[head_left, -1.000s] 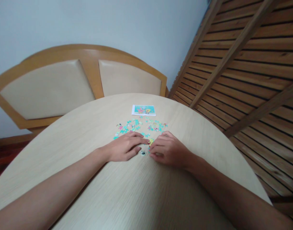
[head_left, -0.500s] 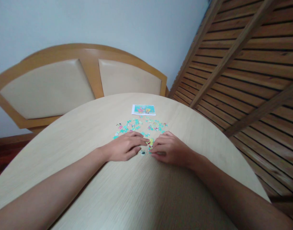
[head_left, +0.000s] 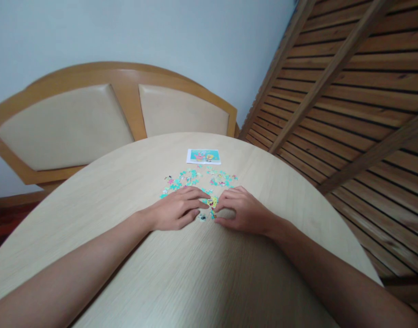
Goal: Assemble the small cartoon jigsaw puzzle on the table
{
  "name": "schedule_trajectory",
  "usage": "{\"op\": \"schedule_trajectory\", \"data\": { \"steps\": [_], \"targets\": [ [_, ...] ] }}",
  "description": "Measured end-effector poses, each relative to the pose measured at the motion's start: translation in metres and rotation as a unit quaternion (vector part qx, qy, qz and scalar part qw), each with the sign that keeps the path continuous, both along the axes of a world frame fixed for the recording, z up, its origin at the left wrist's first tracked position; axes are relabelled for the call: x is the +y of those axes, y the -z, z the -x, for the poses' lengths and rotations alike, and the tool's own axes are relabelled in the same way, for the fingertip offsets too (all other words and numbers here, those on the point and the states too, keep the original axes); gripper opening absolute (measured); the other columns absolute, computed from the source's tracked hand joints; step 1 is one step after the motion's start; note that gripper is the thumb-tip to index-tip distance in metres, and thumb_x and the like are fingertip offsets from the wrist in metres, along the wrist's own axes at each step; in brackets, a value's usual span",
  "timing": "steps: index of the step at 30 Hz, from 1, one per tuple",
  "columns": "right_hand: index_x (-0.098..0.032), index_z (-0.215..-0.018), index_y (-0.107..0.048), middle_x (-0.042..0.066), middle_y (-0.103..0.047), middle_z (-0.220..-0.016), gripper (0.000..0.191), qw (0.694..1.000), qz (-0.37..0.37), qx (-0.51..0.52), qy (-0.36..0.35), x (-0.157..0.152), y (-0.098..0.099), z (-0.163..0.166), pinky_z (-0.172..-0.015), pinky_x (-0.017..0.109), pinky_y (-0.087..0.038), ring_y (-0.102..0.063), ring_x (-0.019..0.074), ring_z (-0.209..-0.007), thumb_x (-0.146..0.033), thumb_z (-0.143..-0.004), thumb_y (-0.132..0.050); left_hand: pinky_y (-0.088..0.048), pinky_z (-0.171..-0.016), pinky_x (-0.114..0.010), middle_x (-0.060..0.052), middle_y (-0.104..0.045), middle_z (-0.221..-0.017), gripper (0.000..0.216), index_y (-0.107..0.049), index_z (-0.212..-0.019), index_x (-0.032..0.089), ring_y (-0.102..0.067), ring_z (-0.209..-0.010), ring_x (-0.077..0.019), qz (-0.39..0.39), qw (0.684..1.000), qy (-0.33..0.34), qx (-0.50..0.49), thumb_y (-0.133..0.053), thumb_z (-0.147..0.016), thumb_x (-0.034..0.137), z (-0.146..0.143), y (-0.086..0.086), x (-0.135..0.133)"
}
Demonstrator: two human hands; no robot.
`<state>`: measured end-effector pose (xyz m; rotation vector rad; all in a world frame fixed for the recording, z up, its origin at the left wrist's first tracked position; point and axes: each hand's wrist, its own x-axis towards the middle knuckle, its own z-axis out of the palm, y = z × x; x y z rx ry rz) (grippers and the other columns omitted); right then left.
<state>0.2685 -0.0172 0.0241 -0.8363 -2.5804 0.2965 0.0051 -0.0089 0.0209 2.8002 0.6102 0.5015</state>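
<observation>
A small joined patch of yellow jigsaw puzzle pieces (head_left: 212, 202), printed with a cartoon face, lies flat on the table between my hands. My left hand (head_left: 178, 208) rests palm down with its fingers stretched out, the fingertips at the left edge of the patch. On the other side, my right hand (head_left: 241, 210) is curved, thumb and index finger apart. Its index fingertip touches the yellow patch, and its thumb tip is beside a small teal and red puzzle piece (head_left: 213, 214) just below. A loose pale piece with dark marks (head_left: 202, 217) lies near my left thumb.
Loose, mostly turquoise puzzle pieces (head_left: 185, 177) are scattered beyond my hands, with a second group (head_left: 222, 177) to the right. Behind them lies a picture card (head_left: 205, 156). A padded bench back (head_left: 127, 105) stands past the round table's (head_left: 154, 273) far edge; wooden slats (head_left: 349, 114) are at right.
My right thumb and index finger have spread apart, uncovering more of the yellow patch and the teal and red piece. My left hand stays almost in place. The view has shifted slightly.
</observation>
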Motion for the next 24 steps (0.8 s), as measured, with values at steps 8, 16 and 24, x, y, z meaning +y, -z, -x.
{"op": "schedule_trajectory", "data": {
  "steps": [8, 16, 24],
  "targets": [
    [-0.023, -0.095, -0.073, 0.003, -0.071, -0.098, 0.015, 1.000, 0.031, 0.001, -0.007, -0.0021, -0.0006, 0.0016, -0.089, 0.038, -0.038, -0.065, 0.0212, -0.098, -0.031, -0.082, -0.077, -0.042, -0.109, -0.049, -0.010, -0.063, -0.132, 0.036, -0.059, -0.131, 0.022, -0.053, -0.125, -0.0275, 0.001, 1.000, 0.005, -0.008, -0.047, -0.097, 0.019, -0.0002, 0.0018, 0.0010],
    [-0.024, -0.106, -0.072, 0.007, -0.067, -0.109, 0.026, 0.998, 0.057, 0.006, 0.020, -0.0067, -0.0014, 0.0068, -0.094, 0.042, -0.039, -0.060, 0.0242, -0.107, -0.027, -0.080, -0.075, -0.044, -0.109, -0.047, -0.009, -0.064, -0.130, 0.041, -0.051, -0.137, 0.021, -0.051, -0.126, -0.0272, 0.030, 0.999, -0.002, -0.012, -0.047, -0.097, 0.019, -0.0007, 0.0000, 0.0004],
    [-0.028, -0.106, -0.074, 0.008, -0.062, -0.118, 0.025, 0.997, 0.070, 0.004, 0.026, -0.0080, 0.0004, 0.0094, -0.101, 0.048, -0.036, -0.054, 0.0273, -0.116, -0.025, -0.081, -0.074, -0.045, -0.108, -0.046, -0.009, -0.063, -0.131, 0.043, -0.049, -0.140, 0.022, -0.051, -0.126, -0.0270, 0.038, 0.999, -0.004, -0.016, -0.047, -0.097, 0.019, -0.0011, -0.0012, -0.0009]
  ]
}}
